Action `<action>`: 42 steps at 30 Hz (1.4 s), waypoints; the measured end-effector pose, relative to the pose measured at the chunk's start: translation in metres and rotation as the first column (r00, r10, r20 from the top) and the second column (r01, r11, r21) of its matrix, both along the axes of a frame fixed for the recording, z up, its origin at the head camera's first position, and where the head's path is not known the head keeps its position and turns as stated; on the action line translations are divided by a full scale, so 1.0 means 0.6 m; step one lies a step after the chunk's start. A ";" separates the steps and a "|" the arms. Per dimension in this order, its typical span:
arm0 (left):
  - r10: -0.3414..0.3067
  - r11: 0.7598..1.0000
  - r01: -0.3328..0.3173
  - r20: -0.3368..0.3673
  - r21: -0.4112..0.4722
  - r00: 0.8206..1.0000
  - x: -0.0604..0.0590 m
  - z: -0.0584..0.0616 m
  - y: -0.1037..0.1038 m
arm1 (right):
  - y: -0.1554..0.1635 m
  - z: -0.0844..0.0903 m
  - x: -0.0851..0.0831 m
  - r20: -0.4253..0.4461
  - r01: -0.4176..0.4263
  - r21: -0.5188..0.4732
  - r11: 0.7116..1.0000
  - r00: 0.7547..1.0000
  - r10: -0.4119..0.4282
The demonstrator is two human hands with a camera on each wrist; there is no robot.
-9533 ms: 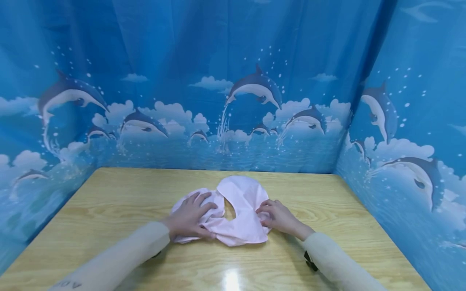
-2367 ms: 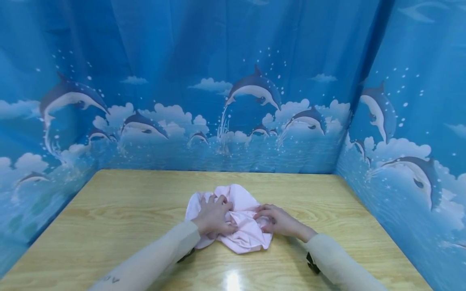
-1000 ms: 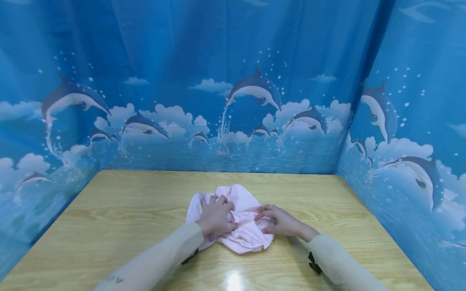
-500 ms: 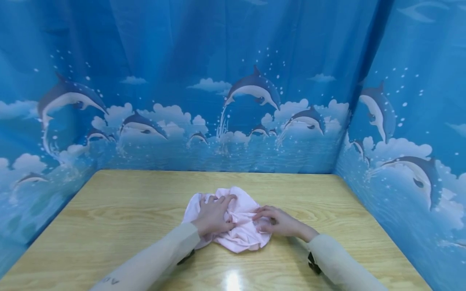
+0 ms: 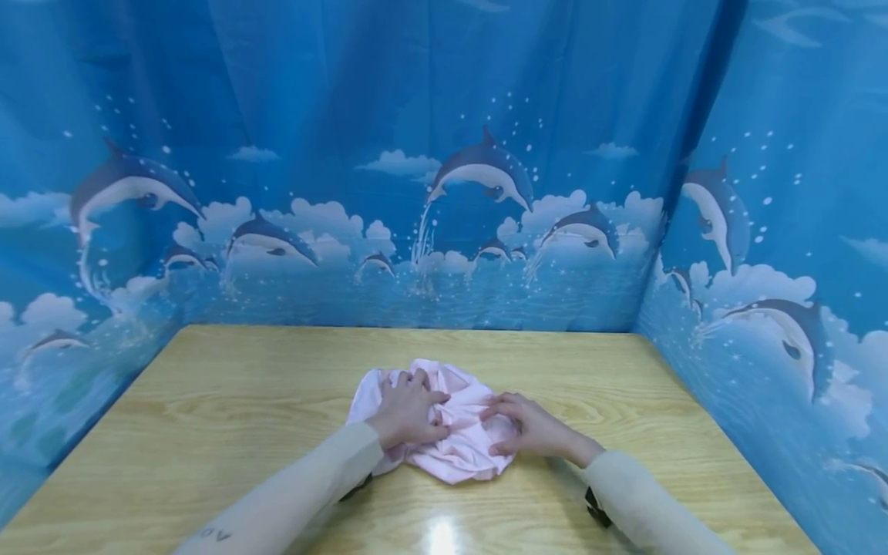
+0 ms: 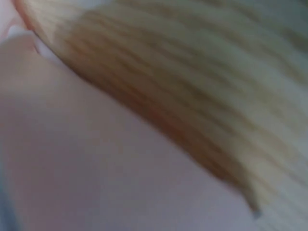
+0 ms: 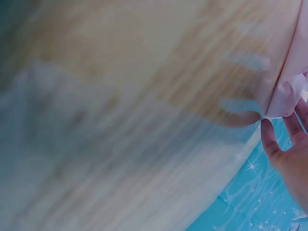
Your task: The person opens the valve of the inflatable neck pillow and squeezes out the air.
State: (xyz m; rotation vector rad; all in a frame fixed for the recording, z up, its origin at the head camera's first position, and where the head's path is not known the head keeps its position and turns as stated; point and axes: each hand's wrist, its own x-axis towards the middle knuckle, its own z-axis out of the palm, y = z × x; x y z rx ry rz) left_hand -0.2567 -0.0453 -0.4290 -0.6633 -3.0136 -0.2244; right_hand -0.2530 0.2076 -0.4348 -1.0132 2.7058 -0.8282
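A crumpled piece of pale pink cloth (image 5: pixel 461 455) lies on the wooden table, its kind unclear. My left hand (image 5: pixel 405 412) rests on its left half with fingers spread and slightly bent. The right hand (image 5: pixel 530 428) curves over the cloth's right edge, a wide gap between thumb and fingers. In the right wrist view, the thumb and fingertips of the right hand (image 7: pixel 293 161) touch the edge of the pink cloth (image 7: pixel 286 94). The left wrist view is mostly filled by blurred skin (image 6: pixel 106 159), so the left fingertips are hidden there.
The light wood tabletop (image 5: pixel 243 385) extends around the cloth on all sides. A blue curtain (image 5: pixel 333 100) printed with dolphins and clouds hangs along the table's back and sides. Each pale sleeve has a dark item below the cuff.
Since the oldest frame, the cloth has become more bunched, its curved opening is gone from sight, and my left hand has moved right. Lately the right thumb has spread from the fingers.
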 end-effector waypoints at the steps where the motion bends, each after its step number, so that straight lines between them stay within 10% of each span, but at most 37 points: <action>1: -0.006 1.000 0.007 -0.007 0.007 1.000 0.000 -0.002 -0.001 | 0.000 0.000 0.000 -0.005 0.003 0.003 1.000 1.000 -0.003; 12: -0.040 0.997 0.034 0.094 0.062 0.995 -0.002 0.000 -0.009 | -0.005 0.001 -0.002 -0.063 0.030 -0.007 1.000 0.998 -0.031; 42: -0.104 0.979 0.107 -0.023 0.174 0.994 -0.013 -0.011 -0.020 | -0.019 0.006 -0.007 -0.070 0.006 0.067 0.998 0.998 -0.001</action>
